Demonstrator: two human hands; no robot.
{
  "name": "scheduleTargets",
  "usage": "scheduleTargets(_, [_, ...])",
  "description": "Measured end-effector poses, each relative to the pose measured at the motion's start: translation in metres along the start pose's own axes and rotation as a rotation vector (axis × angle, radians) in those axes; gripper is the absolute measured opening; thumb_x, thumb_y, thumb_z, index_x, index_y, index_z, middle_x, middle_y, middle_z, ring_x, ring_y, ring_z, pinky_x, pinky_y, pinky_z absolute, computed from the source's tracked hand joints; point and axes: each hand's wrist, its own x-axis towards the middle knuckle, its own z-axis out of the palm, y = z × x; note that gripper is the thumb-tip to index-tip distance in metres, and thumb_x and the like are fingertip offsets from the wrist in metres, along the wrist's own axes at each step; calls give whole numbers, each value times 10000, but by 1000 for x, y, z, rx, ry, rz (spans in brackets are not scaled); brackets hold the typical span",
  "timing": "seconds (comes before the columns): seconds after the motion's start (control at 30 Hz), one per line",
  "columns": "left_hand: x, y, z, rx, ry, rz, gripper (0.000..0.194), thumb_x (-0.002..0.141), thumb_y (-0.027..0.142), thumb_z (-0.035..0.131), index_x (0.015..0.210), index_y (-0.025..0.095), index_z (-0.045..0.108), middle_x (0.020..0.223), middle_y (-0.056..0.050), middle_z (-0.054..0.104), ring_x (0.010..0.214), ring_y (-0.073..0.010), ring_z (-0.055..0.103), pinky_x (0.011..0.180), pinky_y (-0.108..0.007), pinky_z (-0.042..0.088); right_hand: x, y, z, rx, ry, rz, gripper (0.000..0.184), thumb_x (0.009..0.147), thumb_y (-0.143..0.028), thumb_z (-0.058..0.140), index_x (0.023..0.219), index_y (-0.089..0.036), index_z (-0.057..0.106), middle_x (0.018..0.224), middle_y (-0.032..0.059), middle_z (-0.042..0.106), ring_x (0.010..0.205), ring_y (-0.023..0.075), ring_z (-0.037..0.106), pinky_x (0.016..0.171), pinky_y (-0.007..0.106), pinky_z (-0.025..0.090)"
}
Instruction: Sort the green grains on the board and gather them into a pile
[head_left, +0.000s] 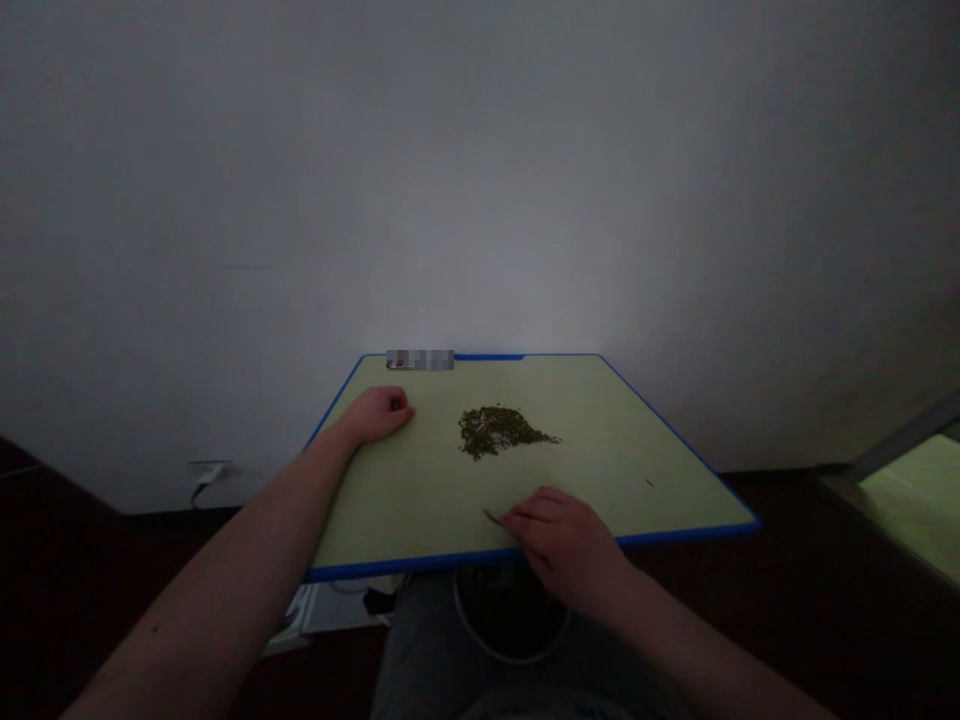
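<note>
A pile of small greenish-brown grains lies spread over the middle of the pale table, with a thin tail of them running to the right. My right hand is at the near edge, its fingers pinching a thin, dark, slightly curved strip; whether it is a stem or a tool is too dim to tell. Left of the pile, my left hand rests on the tabletop with fingers curled in, apart from the grains. Nothing shows in it.
Below the near edge, a round metal-rimmed bowl sits between my legs, its inside dark. A small dark sliver lies at the table's right. Blue edging borders the tabletop. A wall stands behind; a plugged cord is at left.
</note>
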Motion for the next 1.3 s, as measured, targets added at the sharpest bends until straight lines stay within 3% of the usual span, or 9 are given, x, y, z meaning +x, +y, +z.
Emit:
scheduleTargets(0.13, [0,1,0,-8,1,-2,252,705,409,477,655,170,544,617,-12,551,568,-116,463,533,-245,307,29,-20,20,-164,-101,75,270,822,-131,463,1069,-137,572,893,102,617,838,205,500,734,320,413])
scheduleTargets(0.33, [1,-2,2,-12,7,6,261,713,417,462,650,174,534,601,-8,541,561,-122,462,527,-247,304,57,-24,27,-206,-90,190,221,824,-117,460,1017,-132,567,905,95,595,846,208,489,718,306,407])
scheduleTargets(0.9, [0,-1,0,-20,0,-1,251,703,406,473,662,171,548,637,-17,566,582,-123,475,544,-247,317,27,23,10,-286,-123,407,295,852,-136,393,1061,-130,600,950,113,618,888,204,514,802,308,365])
scheduleTargets(1.07, [0,0,0,-20,-11,-22,263,701,421,470,659,173,547,627,-15,562,576,-123,473,540,-248,316,24,15,9,-240,-121,345,290,853,-147,399,1061,-140,602,925,105,617,869,199,509,785,300,375])
scheduleTargets(1.3, [1,-2,1,-22,-4,-11,271,704,427,459,666,174,547,624,-14,558,572,-125,475,535,-249,318,41,3,18,-235,-96,250,257,839,-116,421,1030,-138,591,896,87,611,849,198,497,770,294,383])
